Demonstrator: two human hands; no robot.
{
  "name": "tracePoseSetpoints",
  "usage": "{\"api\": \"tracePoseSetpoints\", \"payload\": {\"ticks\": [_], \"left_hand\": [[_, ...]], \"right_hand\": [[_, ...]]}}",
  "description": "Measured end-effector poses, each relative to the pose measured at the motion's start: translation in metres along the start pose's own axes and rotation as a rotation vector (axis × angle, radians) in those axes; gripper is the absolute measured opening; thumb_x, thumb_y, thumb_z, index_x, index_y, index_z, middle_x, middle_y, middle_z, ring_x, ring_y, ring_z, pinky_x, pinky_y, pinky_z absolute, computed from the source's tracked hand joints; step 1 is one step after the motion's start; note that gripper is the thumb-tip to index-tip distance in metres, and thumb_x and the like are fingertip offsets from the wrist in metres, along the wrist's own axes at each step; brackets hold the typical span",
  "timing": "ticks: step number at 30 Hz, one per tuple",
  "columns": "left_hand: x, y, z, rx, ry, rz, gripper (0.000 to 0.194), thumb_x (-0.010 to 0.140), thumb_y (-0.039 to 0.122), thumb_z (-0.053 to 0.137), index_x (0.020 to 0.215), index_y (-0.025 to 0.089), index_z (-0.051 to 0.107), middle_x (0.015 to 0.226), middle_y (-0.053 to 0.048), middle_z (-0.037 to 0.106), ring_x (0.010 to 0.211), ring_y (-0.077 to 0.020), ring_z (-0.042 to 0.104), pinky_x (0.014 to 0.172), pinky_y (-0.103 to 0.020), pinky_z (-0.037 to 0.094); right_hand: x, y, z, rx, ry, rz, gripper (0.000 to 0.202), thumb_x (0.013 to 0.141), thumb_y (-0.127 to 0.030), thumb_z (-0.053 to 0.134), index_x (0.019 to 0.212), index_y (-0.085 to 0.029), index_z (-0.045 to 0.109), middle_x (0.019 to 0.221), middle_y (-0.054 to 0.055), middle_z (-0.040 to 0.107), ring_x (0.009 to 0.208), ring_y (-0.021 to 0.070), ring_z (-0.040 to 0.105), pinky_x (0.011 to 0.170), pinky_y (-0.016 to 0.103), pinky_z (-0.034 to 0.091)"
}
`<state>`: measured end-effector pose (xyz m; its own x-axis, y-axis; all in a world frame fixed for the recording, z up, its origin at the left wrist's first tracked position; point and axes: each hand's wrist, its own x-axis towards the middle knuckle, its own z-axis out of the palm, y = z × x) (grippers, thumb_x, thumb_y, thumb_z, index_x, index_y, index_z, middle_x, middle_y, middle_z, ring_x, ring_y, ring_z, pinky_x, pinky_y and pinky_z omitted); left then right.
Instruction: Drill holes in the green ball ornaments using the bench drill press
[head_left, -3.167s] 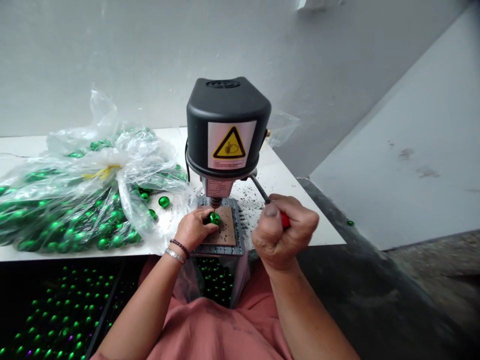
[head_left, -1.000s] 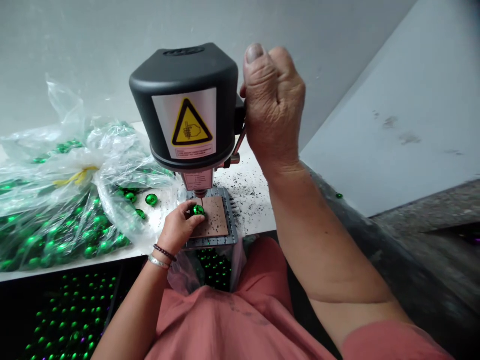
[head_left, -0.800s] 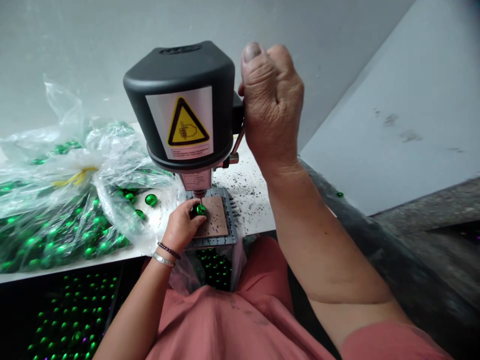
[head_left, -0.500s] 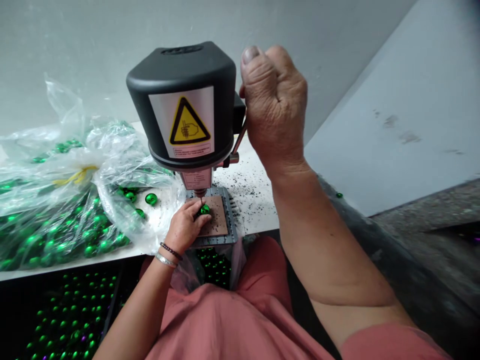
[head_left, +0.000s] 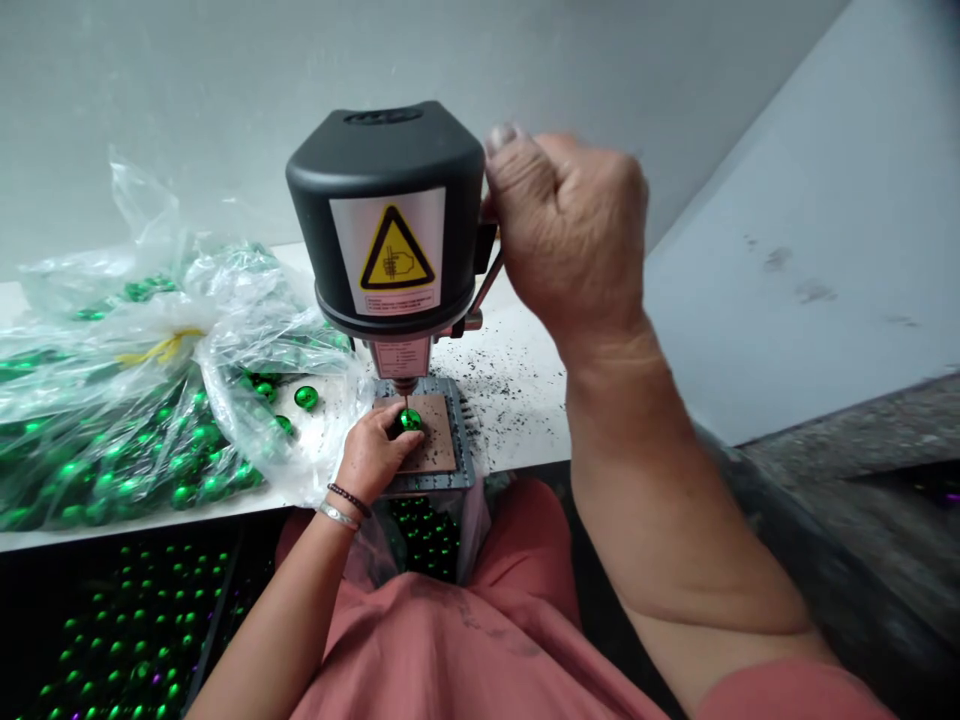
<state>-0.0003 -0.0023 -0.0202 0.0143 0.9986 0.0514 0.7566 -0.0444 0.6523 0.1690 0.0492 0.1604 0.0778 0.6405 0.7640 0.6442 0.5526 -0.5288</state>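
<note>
A small bench drill press (head_left: pixel 386 215) with a black cover and a yellow warning label stands before me. My left hand (head_left: pixel 375 450) pinches a shiny green ball (head_left: pixel 410 421) between thumb and fingers on the brown board (head_left: pixel 435 445) of its base. Just above the ball is the thin drill bit (head_left: pixel 406 402); whether the tip touches it I cannot tell. Raised beside the cover, my right hand (head_left: pixel 574 235) is closed around the feed lever (head_left: pixel 489 283). The fist hides the lever's upper end.
Clear plastic bags of green balls (head_left: pixel 172 420), one tied with a yellow strip (head_left: pixel 161 347), cover the table's left. A few loose balls (head_left: pixel 306 398) lie near the base. Dark shavings (head_left: pixel 499 385) litter the white tabletop. More balls (head_left: pixel 124 630) are below at the left.
My right fist has come slightly lower and to the right in view, still on the lever. The drill press also appears shifted right as the view moves. The left hand keeps its hold.
</note>
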Motion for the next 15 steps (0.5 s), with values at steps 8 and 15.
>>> {"api": "tracePoseSetpoints", "payload": {"ticks": [8,15], "left_hand": [[0.001,-0.002,0.001,0.008,-0.007,0.018,0.04,0.073,0.03,0.064,0.11,0.016,0.064,0.11,-0.01,0.065,0.101,-0.0208,0.06,0.092,-0.032,0.043],[0.002,-0.004,0.001,0.006,0.004,0.05,0.039,0.072,0.03,0.065,0.109,0.017,0.064,0.109,-0.009,0.066,0.1,-0.0214,0.06,0.092,-0.033,0.044]], "right_hand": [[-0.066,-0.007,-0.013,-0.174,0.168,-0.249,0.027,0.085,-0.026,0.044,0.059,-0.016,0.047,0.053,-0.004,0.038,0.049,0.0043,0.032,0.056,0.023,0.034],[-0.096,-0.002,-0.01,-0.213,0.168,-0.235,0.018,0.079,-0.015,0.048,0.089,-0.017,0.063,0.069,0.0,0.062,0.061,0.0086,0.054,0.06,0.024,0.042]]}}
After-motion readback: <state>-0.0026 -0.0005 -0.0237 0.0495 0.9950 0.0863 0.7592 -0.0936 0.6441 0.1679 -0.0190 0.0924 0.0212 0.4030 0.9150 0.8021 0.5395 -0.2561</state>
